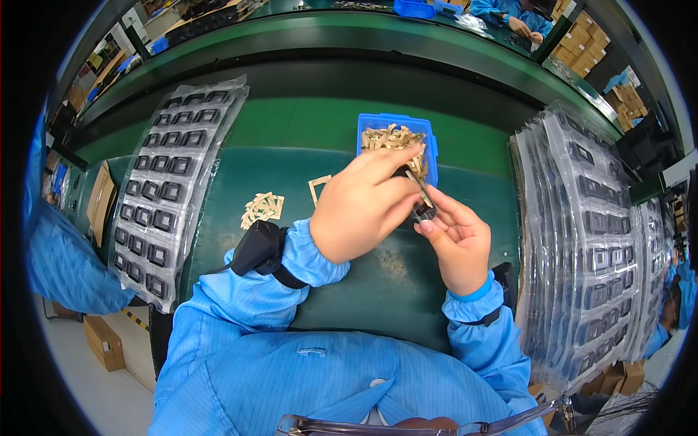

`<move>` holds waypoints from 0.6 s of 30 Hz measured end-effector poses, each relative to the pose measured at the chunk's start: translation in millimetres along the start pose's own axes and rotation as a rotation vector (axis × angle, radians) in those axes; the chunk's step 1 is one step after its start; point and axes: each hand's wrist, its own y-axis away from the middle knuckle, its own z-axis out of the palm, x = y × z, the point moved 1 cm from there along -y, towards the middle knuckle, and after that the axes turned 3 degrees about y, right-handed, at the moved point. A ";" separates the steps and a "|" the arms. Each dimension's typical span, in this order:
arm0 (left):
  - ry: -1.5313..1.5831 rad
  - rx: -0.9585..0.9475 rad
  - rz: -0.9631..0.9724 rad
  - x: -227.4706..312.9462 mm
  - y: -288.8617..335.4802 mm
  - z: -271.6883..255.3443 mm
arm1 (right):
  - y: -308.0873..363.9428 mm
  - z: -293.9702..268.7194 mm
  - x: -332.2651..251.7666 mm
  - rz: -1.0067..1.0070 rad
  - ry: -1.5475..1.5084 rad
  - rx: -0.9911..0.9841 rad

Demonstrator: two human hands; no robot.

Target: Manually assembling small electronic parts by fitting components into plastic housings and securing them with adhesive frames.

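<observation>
Over the middle of the green bench, my two hands meet at a small black frame (pixel 422 211) seen nearly edge-on, with a thin pale strip along it. My right hand (pixel 459 243) grips its lower end between thumb and fingers. From the left, my left hand (pixel 367 203) reaches across with closed fingers pressed on the same frame; its fingertips are partly hidden. Just beyond them stands a blue bin (pixel 434 156) heaped with tan paper frame-shaped pieces (pixel 396 138). One loose tan frame (pixel 314 190) lies beside my left hand, and a small pile of tan pieces (pixel 262 209) lies further left.
A clear plastic tray of black frames (pixel 156 182) lies at the left. Tall stacked trays (pixel 574 247) of similar frames stand at the right. A green ledge (pixel 305 51) crosses the back, beyond which a person in blue works (pixel 520 25). Another blue sleeve (pixel 69 254) shows at far left.
</observation>
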 end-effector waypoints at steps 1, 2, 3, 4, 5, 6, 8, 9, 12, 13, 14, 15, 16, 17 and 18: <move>0.026 -0.005 0.047 2.8 -0.6 -0.3 | 0.4 0.4 0.6 -0.039 0.043 0.019; 0.044 -0.025 0.072 6.1 -1.1 -1.4 | 0.4 0.0 1.0 -0.038 0.044 0.018; 0.044 -0.023 0.071 8.4 -0.1 -0.7 | 0.3 -0.8 1.1 -0.049 0.069 0.024; 0.042 -0.018 0.073 11.2 1.2 -0.1 | 0.6 -1.0 1.0 -0.060 0.094 0.030; 0.040 -0.012 0.074 13.0 1.7 0.0 | 1.0 -0.6 1.2 -0.060 0.094 0.029; 0.037 -0.015 0.089 14.1 1.5 -0.8 | 1.7 -0.1 0.9 -0.113 0.118 0.026; 0.038 -0.019 0.082 16.8 1.1 -2.0 | 2.7 -0.9 2.6 -0.167 0.142 0.024; 0.039 -0.023 0.076 18.2 1.1 -2.5 | 3.1 -2.2 4.4 -0.234 0.236 0.018; 0.064 -0.023 0.050 22.2 2.7 -5.1 | 3.4 -4.0 3.2 -0.355 0.449 0.000; 0.064 -0.023 0.050 21.9 2.8 -4.8 | 3.6 -4.1 2.1 -0.409 0.570 -0.009; 0.060 -0.015 0.061 21.1 3.1 -3.9 | 3.5 -4.8 2.6 -0.409 0.570 -0.010; 0.057 -0.007 0.073 20.3 3.5 -3.1 | 3.3 -5.5 3.8 -0.401 0.552 -0.024; 0.057 -0.008 0.073 19.6 3.3 -2.3 | 3.1 -5.9 4.1 -0.394 0.535 -0.037; 0.062 0.002 0.069 18.7 3.3 -1.6 | 3.2 -5.4 3.4 -0.394 0.535 -0.036; 0.067 0.011 0.063 17.5 3.3 -0.9 | 3.2 -4.4 2.9 -0.342 0.458 -0.045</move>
